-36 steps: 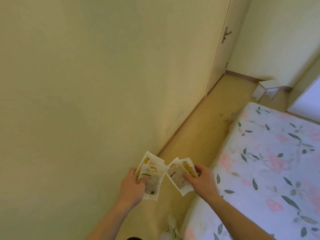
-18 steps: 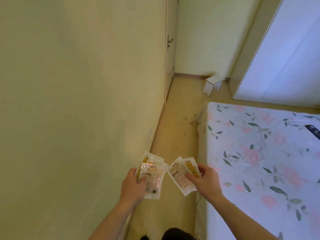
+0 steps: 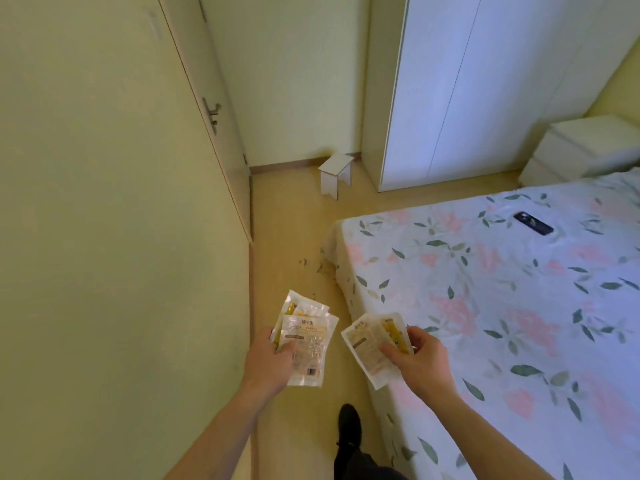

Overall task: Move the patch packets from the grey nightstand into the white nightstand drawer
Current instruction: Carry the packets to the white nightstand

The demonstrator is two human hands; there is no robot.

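From where I watched, much was hard to read. The print on the patch packets was too small and blurred to make out, and I could not count them with certainty: the left hand pinched a fanned pair of packets, thumb on the front one, fingers hidden behind; the right hand pinched a second fanned bunch, thumb on top, the lower corner poking out below the palm. Both grips were closed on packets, held apart from each other over the floor beside the bed. The white nightstand stood at the far right, cut off by the frame edge; its drawers looked closed. No grey nightstand showed. My foot was partly cut off at the bottom edge.

Against half a second earlier, the view had swung right: the wardrobe filled more of the top, the white nightstand had come into sight, the phone on the bed showed whole, and the small stool sat further left. The hands and packets kept their arrangement.
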